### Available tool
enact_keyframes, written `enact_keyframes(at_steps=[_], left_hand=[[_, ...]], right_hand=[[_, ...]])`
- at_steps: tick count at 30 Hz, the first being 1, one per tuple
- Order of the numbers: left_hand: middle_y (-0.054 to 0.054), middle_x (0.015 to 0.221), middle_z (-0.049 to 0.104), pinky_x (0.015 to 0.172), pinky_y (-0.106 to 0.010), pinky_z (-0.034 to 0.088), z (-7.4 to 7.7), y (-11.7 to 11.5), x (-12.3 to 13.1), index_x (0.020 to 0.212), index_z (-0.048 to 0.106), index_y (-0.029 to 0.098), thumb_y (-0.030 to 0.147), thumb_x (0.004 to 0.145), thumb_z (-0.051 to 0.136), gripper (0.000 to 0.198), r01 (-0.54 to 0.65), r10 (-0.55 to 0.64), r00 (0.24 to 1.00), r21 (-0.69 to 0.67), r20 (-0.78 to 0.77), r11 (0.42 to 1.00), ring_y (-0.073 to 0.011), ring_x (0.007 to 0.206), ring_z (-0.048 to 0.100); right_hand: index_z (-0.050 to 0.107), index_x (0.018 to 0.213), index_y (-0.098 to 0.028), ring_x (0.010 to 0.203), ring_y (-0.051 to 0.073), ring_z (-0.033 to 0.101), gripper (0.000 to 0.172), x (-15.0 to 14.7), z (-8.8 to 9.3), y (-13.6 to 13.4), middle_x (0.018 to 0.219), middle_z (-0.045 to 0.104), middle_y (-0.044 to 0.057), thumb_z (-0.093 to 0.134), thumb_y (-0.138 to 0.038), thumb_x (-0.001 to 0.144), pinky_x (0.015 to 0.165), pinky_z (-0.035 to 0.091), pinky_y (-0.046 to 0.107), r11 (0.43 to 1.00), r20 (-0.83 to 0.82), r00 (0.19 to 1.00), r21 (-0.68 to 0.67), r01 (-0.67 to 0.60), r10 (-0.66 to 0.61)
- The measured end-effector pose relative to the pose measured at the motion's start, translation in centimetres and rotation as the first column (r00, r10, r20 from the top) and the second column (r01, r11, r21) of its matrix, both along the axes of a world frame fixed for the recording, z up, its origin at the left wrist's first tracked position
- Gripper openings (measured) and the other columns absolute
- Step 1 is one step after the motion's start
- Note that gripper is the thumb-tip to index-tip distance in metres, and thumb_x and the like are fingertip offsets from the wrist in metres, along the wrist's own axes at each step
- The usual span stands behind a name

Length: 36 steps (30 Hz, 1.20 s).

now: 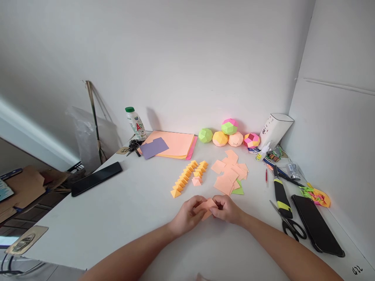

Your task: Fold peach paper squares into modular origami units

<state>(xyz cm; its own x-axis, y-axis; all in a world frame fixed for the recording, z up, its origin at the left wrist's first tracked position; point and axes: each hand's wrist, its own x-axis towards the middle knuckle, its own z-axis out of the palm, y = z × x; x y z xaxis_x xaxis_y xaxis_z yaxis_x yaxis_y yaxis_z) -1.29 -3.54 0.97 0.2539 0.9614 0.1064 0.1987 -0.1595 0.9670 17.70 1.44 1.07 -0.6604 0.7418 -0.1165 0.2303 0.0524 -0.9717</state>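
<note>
Between my two hands is a small peach paper piece [208, 205], pinched at both sides over the front of the table. My left hand [187, 215] grips its left part with thumb and fingers. On the other side, my right hand [227, 210] pinches the right edge; fingertips partly cover the paper. Just beyond lie two rows of folded orange paper units [184, 177], with a peach folded unit [197, 181] at the near end of the shorter row. A loose pile of peach paper squares [225, 183] is spread behind my right hand, with a green piece [238, 190] under it.
Faceted paper balls [220, 139] stand along the wall. Coloured sheets [175, 142] and a white bottle [136, 124] sit at back left, a black phone [96, 179] at left. Scissors [290, 224], a utility knife [281, 197] and another dark phone [318, 226] lie right.
</note>
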Motion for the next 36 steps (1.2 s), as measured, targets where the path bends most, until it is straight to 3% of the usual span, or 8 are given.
enact_keyframes(at_steps=[3, 8, 11, 14, 22, 29, 36], left_hand=[[0.002, 0.072, 0.05, 0.052, -0.022, 0.038, 0.2, 0.0, 0.0, 0.104, 0.046, 0.02, 0.026, 0.082, 0.05, 0.023, -0.006, 0.006, 1.0, -0.045, 0.002, 0.999, -0.0112, 0.062, 0.046], [0.007, 0.062, 0.038, 0.05, -0.021, 0.033, -0.2, 0.1, -0.3, 0.118, 0.043, 0.019, 0.022, 0.082, 0.048, 0.037, 0.03, -0.024, 0.995, 0.059, -0.099, 0.998, -0.0088, 0.052, 0.036], [0.002, 0.072, 0.05, 0.057, -0.025, 0.042, -0.8, 0.1, -0.2, 0.123, 0.042, 0.02, 0.019, 0.082, 0.047, 0.04, 0.058, -0.039, 0.991, 0.145, -0.131, 0.988, -0.0114, 0.061, 0.046], [-0.005, 0.094, 0.056, 0.07, -0.03, 0.047, -1.2, 0.2, -0.2, 0.12, 0.047, 0.022, 0.019, 0.083, 0.046, 0.037, 0.037, -0.017, 0.995, 0.2, -0.1, 0.979, -0.0159, 0.08, 0.054], [-0.006, 0.094, 0.054, 0.076, -0.033, 0.049, -1.1, 0.3, -0.4, 0.119, 0.054, 0.022, 0.026, 0.08, 0.056, 0.04, -0.053, 0.054, 0.998, 0.021, -0.017, 0.998, -0.0187, 0.088, 0.055], [-0.002, 0.082, 0.051, 0.069, -0.028, 0.046, -0.5, 0.3, -0.2, 0.108, 0.061, 0.022, 0.033, 0.085, 0.05, 0.028, -0.02, 0.018, 0.989, -0.015, -0.146, 1.0, -0.0156, 0.075, 0.051], [0.001, 0.069, 0.044, 0.061, -0.023, 0.04, 0.8, 0.5, -0.3, 0.086, 0.065, 0.018, 0.039, 0.088, 0.045, 0.029, 0.076, -0.07, 0.975, 0.018, -0.211, 0.997, -0.0127, 0.065, 0.045]], right_hand=[[0.044, 0.064, -0.018, 0.052, 0.009, 0.035, 0.02, 0.1, -0.1, 0.1, 0.058, 0.044, -0.004, 0.055, -0.026, 0.079, 0.047, 0.027, 0.022, 1.0, -0.024, 1.0, 0.012, 0.009, -0.009], [0.044, 0.065, -0.018, 0.053, 0.009, 0.032, 0.021, 0.2, -0.1, 0.3, 0.059, 0.038, -0.005, 0.055, -0.028, 0.08, 0.048, 0.026, 0.022, 1.0, -0.041, 0.999, 0.009, 0.028, -0.027], [0.042, 0.063, -0.018, 0.052, 0.009, 0.029, 0.023, 0.1, -0.3, 0.3, 0.058, 0.035, -0.006, 0.056, -0.027, 0.079, 0.047, 0.023, 0.022, 1.0, -0.026, 1.0, 0.019, 0.009, -0.009], [0.045, 0.065, -0.018, 0.052, 0.009, 0.029, 0.021, 0.1, -0.4, 0.3, 0.057, 0.036, -0.006, 0.056, -0.028, 0.08, 0.047, 0.023, 0.022, 1.0, -0.025, 1.0, 0.003, 0.0, 0.0], [0.053, 0.068, -0.017, 0.052, 0.009, 0.038, 0.022, 0.2, -0.4, 0.3, 0.06, 0.047, -0.003, 0.063, -0.034, 0.078, 0.047, 0.028, 0.022, 0.999, -0.049, 0.999, -0.028, 0.022, -0.023], [0.056, 0.068, -0.017, 0.056, 0.012, 0.048, 0.024, 0.0, -0.4, 0.0, 0.062, 0.055, -0.001, 0.064, -0.037, 0.077, 0.052, 0.037, 0.024, 0.994, -0.084, 0.991, 0.01, 0.108, -0.107], [0.052, 0.064, -0.017, 0.052, 0.009, 0.039, 0.028, -0.1, -0.5, -0.2, 0.057, 0.045, -0.004, 0.065, -0.038, 0.076, 0.048, 0.033, 0.023, 0.979, -0.118, 0.981, 0.12, 0.165, -0.151]])
